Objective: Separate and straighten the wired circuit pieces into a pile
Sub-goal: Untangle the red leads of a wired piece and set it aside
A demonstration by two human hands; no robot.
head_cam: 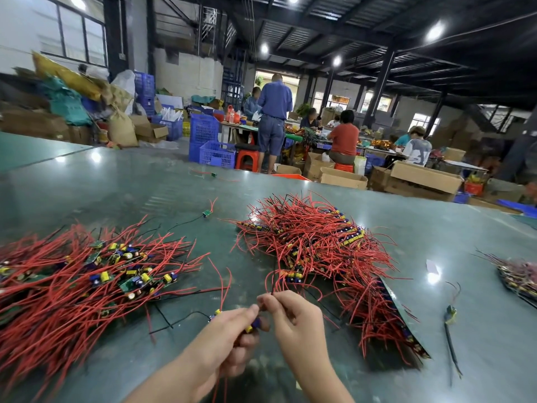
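Two hands, left hand (pixel 229 335) grip clenching small circuit piece (pixel 253 324), right hand (pixel 293 318) pinching thin red wires (pixel 279 282).

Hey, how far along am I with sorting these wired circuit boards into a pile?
Looks roughly midway. Done: the left pile already holds many separated pieces, wires fanned outward. In hand: your left hand grips a small board while your right hand pinches its wires. Left: the big tangled heap on the right, plus stray pieces such as one farther up the table.
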